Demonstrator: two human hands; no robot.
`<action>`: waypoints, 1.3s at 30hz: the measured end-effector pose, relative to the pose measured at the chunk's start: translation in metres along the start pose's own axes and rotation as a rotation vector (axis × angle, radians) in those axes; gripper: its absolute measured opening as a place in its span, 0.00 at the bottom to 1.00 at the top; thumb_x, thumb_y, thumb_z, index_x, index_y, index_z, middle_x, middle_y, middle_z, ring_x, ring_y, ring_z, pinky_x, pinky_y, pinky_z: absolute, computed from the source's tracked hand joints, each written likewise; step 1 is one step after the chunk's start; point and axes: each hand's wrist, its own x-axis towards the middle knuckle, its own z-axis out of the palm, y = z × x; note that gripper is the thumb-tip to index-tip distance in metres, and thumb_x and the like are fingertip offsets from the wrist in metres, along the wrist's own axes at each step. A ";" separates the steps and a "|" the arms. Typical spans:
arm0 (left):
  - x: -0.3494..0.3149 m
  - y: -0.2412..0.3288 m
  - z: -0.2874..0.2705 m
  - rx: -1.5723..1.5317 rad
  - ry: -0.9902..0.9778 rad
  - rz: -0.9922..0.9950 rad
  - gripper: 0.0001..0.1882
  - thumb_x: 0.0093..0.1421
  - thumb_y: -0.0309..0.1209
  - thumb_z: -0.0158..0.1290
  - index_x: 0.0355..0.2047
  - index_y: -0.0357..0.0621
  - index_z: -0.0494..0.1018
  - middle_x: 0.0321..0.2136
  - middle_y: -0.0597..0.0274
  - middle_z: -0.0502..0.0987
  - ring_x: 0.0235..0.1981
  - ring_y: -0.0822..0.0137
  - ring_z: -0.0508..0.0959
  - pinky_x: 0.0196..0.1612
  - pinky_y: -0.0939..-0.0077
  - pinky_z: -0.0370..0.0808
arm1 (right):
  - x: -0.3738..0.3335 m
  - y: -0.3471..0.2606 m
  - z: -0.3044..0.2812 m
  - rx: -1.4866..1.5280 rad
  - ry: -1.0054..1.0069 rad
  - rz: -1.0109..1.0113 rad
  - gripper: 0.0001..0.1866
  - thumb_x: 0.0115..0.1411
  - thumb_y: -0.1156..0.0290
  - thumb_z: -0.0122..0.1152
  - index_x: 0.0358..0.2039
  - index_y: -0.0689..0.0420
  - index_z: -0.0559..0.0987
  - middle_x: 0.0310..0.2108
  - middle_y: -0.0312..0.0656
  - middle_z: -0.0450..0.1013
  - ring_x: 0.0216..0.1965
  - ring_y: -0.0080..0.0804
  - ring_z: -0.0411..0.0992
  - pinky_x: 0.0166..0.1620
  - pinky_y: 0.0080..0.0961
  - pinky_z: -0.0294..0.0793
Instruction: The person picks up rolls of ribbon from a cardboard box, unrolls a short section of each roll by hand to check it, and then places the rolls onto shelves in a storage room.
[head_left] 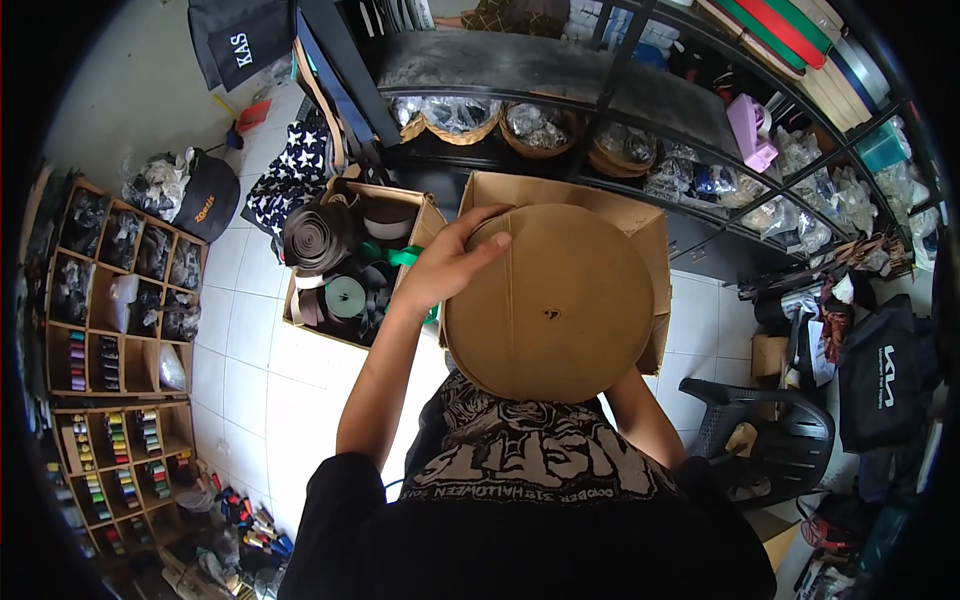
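Observation:
A large, flat, round roll of tan webbing [580, 300] is held up in front of my body, its broad face toward me. My left hand [462, 258] is closed on its upper left edge, with the thumb lying over the face. A thin strand runs down the face near the left side, and a small hole marks the centre. My right forearm reaches behind the lower right edge, and the roll hides that hand. Beyond the roll stands an open cardboard box [655, 260], its inside mostly covered from sight.
Left of it, another carton [425, 215] holds dark rolled straps [320, 238] and a pale green roll [345, 296]. Wooden thread shelves [125, 400] line the left side. A dark rack [500, 65] with baskets crosses the back. A black chair [775, 440] stands at right.

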 end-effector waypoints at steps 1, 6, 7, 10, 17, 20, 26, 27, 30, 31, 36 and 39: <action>0.001 0.000 0.000 0.031 0.005 -0.009 0.24 0.64 0.38 0.50 0.55 0.35 0.65 0.48 0.54 0.73 0.50 0.69 0.71 0.53 0.78 0.66 | 0.000 -0.001 0.001 -0.013 0.003 0.000 0.20 0.56 0.58 0.58 0.44 0.58 0.76 0.37 0.41 0.75 0.38 0.29 0.74 0.42 0.26 0.73; 0.011 0.005 0.004 0.059 0.081 0.041 0.20 0.65 0.40 0.50 0.44 0.33 0.74 0.34 0.61 0.78 0.37 0.75 0.74 0.42 0.80 0.71 | -0.002 -0.004 0.000 -0.052 0.024 0.002 0.22 0.56 0.56 0.58 0.45 0.58 0.75 0.39 0.42 0.74 0.39 0.30 0.73 0.43 0.26 0.72; 0.015 0.006 0.001 0.058 0.084 0.039 0.20 0.65 0.40 0.50 0.44 0.33 0.74 0.34 0.61 0.78 0.37 0.75 0.74 0.42 0.80 0.71 | -0.002 -0.003 0.001 -0.060 0.022 0.004 0.22 0.56 0.55 0.57 0.45 0.58 0.74 0.39 0.42 0.74 0.39 0.30 0.73 0.43 0.26 0.72; 0.025 0.012 0.001 0.141 -0.013 0.008 0.21 0.64 0.41 0.51 0.44 0.33 0.74 0.33 0.61 0.78 0.36 0.75 0.74 0.41 0.80 0.71 | -0.004 -0.007 0.001 -0.069 0.037 -0.006 0.23 0.56 0.54 0.57 0.46 0.58 0.74 0.40 0.42 0.73 0.40 0.30 0.73 0.43 0.27 0.72; 0.022 0.013 0.004 0.148 -0.052 0.097 0.21 0.63 0.40 0.53 0.45 0.32 0.73 0.35 0.60 0.79 0.37 0.75 0.74 0.42 0.79 0.71 | -0.004 -0.001 0.002 -0.056 0.053 -0.008 0.26 0.56 0.52 0.56 0.48 0.57 0.72 0.42 0.42 0.72 0.41 0.31 0.72 0.44 0.27 0.72; 0.021 0.015 0.002 0.141 -0.033 0.082 0.20 0.62 0.38 0.53 0.46 0.31 0.73 0.35 0.60 0.79 0.38 0.76 0.74 0.43 0.81 0.70 | -0.004 0.003 0.003 -0.055 0.060 -0.010 0.27 0.56 0.51 0.56 0.49 0.57 0.71 0.43 0.43 0.72 0.42 0.31 0.72 0.44 0.28 0.72; 0.019 0.003 -0.004 0.049 -0.015 0.054 0.19 0.63 0.36 0.53 0.46 0.30 0.73 0.35 0.62 0.78 0.37 0.77 0.73 0.43 0.82 0.70 | -0.010 0.019 0.004 -0.044 0.072 0.022 0.29 0.56 0.48 0.55 0.51 0.56 0.70 0.45 0.43 0.71 0.43 0.32 0.72 0.45 0.28 0.72; 0.018 -0.001 -0.006 0.024 0.000 0.060 0.19 0.63 0.36 0.53 0.46 0.30 0.73 0.35 0.63 0.78 0.37 0.77 0.73 0.42 0.82 0.70 | -0.011 0.021 0.004 -0.043 0.075 0.026 0.30 0.56 0.48 0.55 0.52 0.56 0.70 0.46 0.43 0.71 0.43 0.32 0.71 0.45 0.29 0.72; 0.016 -0.006 -0.009 -0.017 0.026 0.023 0.19 0.63 0.36 0.53 0.46 0.30 0.73 0.35 0.64 0.78 0.37 0.77 0.73 0.42 0.83 0.70 | -0.011 0.024 0.005 -0.040 0.078 0.034 0.31 0.56 0.47 0.54 0.52 0.56 0.69 0.47 0.43 0.70 0.44 0.33 0.71 0.45 0.29 0.72; 0.015 -0.006 -0.009 -0.019 0.028 0.021 0.19 0.63 0.36 0.53 0.46 0.30 0.73 0.35 0.64 0.78 0.37 0.77 0.73 0.42 0.83 0.70 | -0.010 0.025 0.004 -0.043 0.080 0.033 0.31 0.56 0.47 0.54 0.53 0.56 0.69 0.47 0.43 0.70 0.44 0.33 0.71 0.45 0.29 0.72; 0.015 -0.013 -0.014 -0.051 0.045 0.037 0.19 0.63 0.37 0.53 0.45 0.30 0.73 0.34 0.64 0.78 0.36 0.78 0.73 0.41 0.83 0.70 | -0.010 0.027 0.002 -0.045 0.087 0.043 0.33 0.56 0.45 0.53 0.54 0.55 0.68 0.49 0.44 0.69 0.45 0.33 0.71 0.46 0.30 0.71; 0.012 -0.017 -0.016 -0.084 0.061 0.042 0.20 0.62 0.38 0.54 0.45 0.31 0.73 0.34 0.65 0.78 0.35 0.79 0.73 0.41 0.83 0.70 | -0.010 0.026 0.002 -0.053 0.086 0.050 0.34 0.56 0.44 0.53 0.55 0.55 0.67 0.49 0.44 0.69 0.46 0.34 0.71 0.46 0.30 0.71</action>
